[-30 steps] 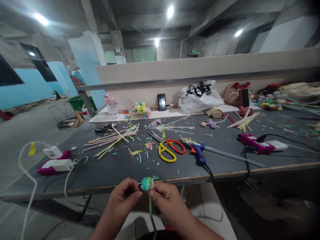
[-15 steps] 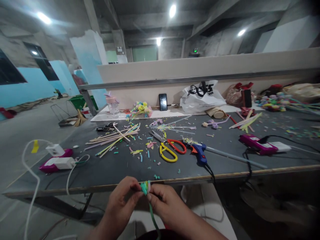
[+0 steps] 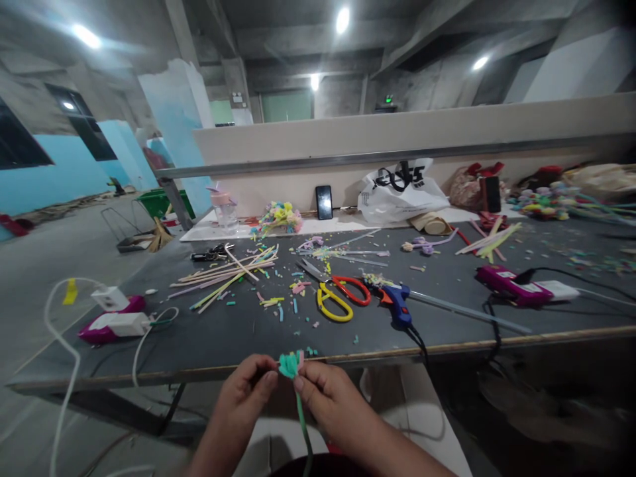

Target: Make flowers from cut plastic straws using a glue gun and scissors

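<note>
A small pipe-cleaner flower (image 3: 289, 365), turquoise with pink at its right edge, is held between both hands at the table's front edge. Its fuzzy green stem (image 3: 303, 424) hangs down toward my lap. My right hand (image 3: 328, 394) pinches the flower's right side and the top of the stem between thumb and fingers. On the other side, my left hand (image 3: 248, 387) has thumb and forefinger closed at the flower's left edge. Beyond them lie scissors (image 3: 335, 301) with one yellow and one red handle, and a blue glue gun (image 3: 396, 305).
Pastel pipe cleaners (image 3: 228, 277) and cut scraps are scattered over the dark table (image 3: 209, 351). Purple power strips (image 3: 511, 286) with cables lie at both sides. A phone (image 3: 324, 202), a finished bunch (image 3: 279, 217) and a white bag (image 3: 397, 192) stand at the back.
The flower has turned and risen slightly, so more of its turquoise loops show. My left fingertips have drawn back a little to the left; the right hand keeps its pinch.
</note>
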Demonstrator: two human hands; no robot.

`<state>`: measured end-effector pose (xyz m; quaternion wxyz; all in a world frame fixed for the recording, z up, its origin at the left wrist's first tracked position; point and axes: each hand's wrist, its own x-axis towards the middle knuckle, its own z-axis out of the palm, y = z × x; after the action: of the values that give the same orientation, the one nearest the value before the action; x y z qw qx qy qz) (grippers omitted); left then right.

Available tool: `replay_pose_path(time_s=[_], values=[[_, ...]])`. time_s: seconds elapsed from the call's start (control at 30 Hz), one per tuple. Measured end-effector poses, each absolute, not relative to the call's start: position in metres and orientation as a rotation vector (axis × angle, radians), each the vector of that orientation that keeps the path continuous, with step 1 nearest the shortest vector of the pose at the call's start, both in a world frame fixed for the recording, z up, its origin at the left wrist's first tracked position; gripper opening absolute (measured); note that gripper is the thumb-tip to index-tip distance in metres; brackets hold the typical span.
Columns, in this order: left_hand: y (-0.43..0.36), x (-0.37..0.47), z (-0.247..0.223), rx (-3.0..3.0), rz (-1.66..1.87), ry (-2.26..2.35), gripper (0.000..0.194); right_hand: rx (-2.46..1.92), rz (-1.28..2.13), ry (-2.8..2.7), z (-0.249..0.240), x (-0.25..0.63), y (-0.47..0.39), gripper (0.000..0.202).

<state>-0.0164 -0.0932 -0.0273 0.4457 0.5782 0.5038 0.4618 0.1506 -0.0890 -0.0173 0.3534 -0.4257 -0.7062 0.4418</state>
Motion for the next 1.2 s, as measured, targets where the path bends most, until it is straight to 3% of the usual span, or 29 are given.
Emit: replay_pose_path(time_s=[0.2, 0.6, 1.0, 1.2], values=[[-0.094, -0.001, -0.027, 1.387, 1.117, 1.097, 0.024, -1.038, 1.07, -1.919, -0.017, 0.145, -0.089, 0.026], [-0.096, -0.003, -0.026, 1.254, 1.205, 1.099, 0.022, -1.211, 0.703, -2.274, -0.009, 0.148, -0.091, 0.027], [-0.066, -0.014, -0.023, 0.758, 1.235, 1.002, 0.038, -1.384, 0.543, -2.148, 0.005, 0.192, -0.067, 0.03], [-0.055, -0.025, -0.005, 0.755, 1.317, 0.951, 0.035, -1.482, 0.489, -2.031, 0.01, 0.228, -0.065, 0.027]])
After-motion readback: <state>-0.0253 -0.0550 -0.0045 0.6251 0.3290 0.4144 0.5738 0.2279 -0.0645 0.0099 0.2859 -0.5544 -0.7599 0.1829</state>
